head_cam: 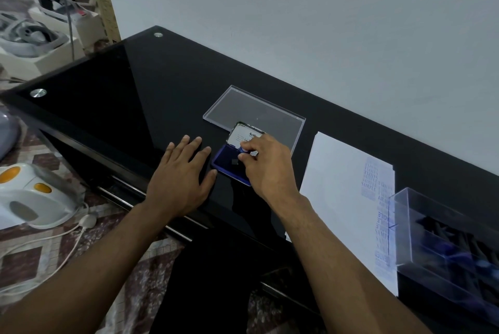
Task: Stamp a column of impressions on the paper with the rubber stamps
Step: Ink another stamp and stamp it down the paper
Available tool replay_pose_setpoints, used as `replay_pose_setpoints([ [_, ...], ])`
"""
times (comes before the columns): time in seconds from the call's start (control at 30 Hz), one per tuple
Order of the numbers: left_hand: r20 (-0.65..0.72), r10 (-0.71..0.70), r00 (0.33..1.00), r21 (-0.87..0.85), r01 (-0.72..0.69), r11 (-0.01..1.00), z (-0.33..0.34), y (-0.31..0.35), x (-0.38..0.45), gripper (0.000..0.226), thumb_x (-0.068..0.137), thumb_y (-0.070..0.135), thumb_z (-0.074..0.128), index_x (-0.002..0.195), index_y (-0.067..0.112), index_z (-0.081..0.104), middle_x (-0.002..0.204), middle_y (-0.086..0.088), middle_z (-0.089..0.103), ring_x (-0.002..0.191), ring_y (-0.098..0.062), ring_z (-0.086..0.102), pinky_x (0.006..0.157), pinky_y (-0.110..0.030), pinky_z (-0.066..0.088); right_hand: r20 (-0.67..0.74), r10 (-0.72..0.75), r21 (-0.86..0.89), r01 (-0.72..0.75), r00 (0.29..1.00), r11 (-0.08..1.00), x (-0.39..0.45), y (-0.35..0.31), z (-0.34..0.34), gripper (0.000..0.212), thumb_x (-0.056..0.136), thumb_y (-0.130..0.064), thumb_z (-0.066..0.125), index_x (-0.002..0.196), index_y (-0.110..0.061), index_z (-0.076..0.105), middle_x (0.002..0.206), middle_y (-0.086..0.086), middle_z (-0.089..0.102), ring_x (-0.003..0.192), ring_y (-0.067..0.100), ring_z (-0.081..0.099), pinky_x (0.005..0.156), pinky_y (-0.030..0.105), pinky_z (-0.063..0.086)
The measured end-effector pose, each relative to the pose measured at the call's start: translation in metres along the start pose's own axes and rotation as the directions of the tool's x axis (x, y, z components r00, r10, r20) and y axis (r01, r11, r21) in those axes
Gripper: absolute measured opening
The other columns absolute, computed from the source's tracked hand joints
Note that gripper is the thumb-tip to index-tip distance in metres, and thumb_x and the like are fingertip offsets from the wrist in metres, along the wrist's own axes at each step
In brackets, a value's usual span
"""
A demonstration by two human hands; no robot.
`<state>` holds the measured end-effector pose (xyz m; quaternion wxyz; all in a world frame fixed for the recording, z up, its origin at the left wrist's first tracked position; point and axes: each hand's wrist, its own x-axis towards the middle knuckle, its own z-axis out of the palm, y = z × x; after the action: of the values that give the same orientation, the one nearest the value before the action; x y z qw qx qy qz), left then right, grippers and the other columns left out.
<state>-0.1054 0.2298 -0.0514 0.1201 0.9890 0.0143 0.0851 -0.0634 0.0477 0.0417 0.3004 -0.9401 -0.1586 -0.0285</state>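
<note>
An open blue ink pad (229, 164) lies on the black glass table, its white-labelled lid (241, 135) raised behind it. My right hand (267, 163) pinches a small blue-topped rubber stamp (243, 150) down on the pad. My left hand (183, 174) lies flat on the table, fingers straight, thumb touching the pad's left edge. To the right lies a white paper (337, 185) carrying a column of blue stamped impressions (378, 198) along its right side.
A clear plastic lid (253, 112) lies behind the ink pad. A clear plastic box (448, 239) with several dark stamps stands at the right, over the paper's edge. The table's front edge (151, 195) runs below my left hand. A white wall rises behind.
</note>
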Motion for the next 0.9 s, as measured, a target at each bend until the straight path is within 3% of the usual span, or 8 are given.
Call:
replay_pose_setpoints([
  [0.2,-0.022,0.000,1.000,-0.064,-0.001,0.998,-0.008,0.004,0.001,0.073,0.095,0.063,0.031,0.154,0.020,0.036,0.166,-0.010,0.019,0.155,-0.027,0.009,0.124,-0.043,0.003,-0.087,0.005,0.087,0.002,0.996,0.996,-0.010,0.010,-0.002,0.028,0.092,-0.020,0.068,0.120,-0.017,0.069,0.120,0.001,0.065,0.102,0.016,0.064,0.092,0.035,0.057],
  [0.37,-0.059,0.068,0.996,-0.112,-0.074,0.991,-0.018,0.035,0.010,0.067,0.097,0.055,0.041,0.152,0.016,0.039,0.163,-0.012,0.026,0.154,-0.030,0.015,0.125,-0.045,0.010,-0.166,0.019,0.097,-0.003,0.986,0.995,-0.023,0.030,-0.024,0.030,0.090,-0.021,0.071,0.120,-0.019,0.069,0.117,-0.002,0.064,0.100,0.010,0.062,0.084,0.014,0.052],
  [0.5,-0.055,0.128,0.990,-0.153,-0.136,0.979,-0.019,0.074,0.016,0.067,0.096,0.056,0.040,0.148,0.014,0.044,0.160,-0.013,0.033,0.151,-0.031,0.024,0.125,-0.050,0.017,-0.229,0.044,0.080,-0.026,0.972,0.996,-0.040,0.053,-0.047,0.028,0.089,-0.021,0.072,0.117,-0.020,0.071,0.106,-0.002,0.066,0.090,0.008,0.063,0.081,0.008,0.044],
  [0.6,-0.044,0.153,0.987,-0.201,-0.159,0.967,-0.019,0.105,0.015,0.064,0.098,0.056,0.042,0.149,0.019,0.043,0.161,-0.009,0.032,0.150,-0.030,0.026,0.123,-0.050,0.023,-0.279,0.091,0.100,-0.065,0.956,0.993,-0.055,0.070,-0.064,0.029,0.089,-0.020,0.072,0.117,-0.019,0.072,0.107,-0.002,0.067,0.087,0.009,0.064,0.082,0.015,0.050],
  [0.77,-0.020,0.213,0.977,-0.257,-0.211,0.943,-0.012,0.149,0.016,0.062,0.099,0.050,0.051,0.153,0.022,0.038,0.165,-0.006,0.024,0.154,-0.025,0.013,0.123,-0.048,0.022,-0.333,0.199,0.116,-0.169,0.922,0.979,-0.079,0.100,-0.089,0.027,0.088,-0.021,0.073,0.114,-0.018,0.073,0.111,0.000,0.069,0.090,0.011,0.066,0.090,0.029,0.055],
  [0.9,-0.010,0.290,0.957,-0.249,-0.283,0.926,-0.001,0.178,0.020,0.061,0.100,0.048,0.052,0.152,0.019,0.040,0.165,-0.007,0.025,0.155,-0.026,0.012,0.123,-0.047,0.019,-0.355,0.253,0.116,-0.226,0.900,0.967,-0.098,0.122,-0.111,0.025,0.089,-0.020,0.072,0.114,-0.017,0.073,0.112,0.000,0.068,0.092,0.011,0.065,0.092,0.025,0.052],
])
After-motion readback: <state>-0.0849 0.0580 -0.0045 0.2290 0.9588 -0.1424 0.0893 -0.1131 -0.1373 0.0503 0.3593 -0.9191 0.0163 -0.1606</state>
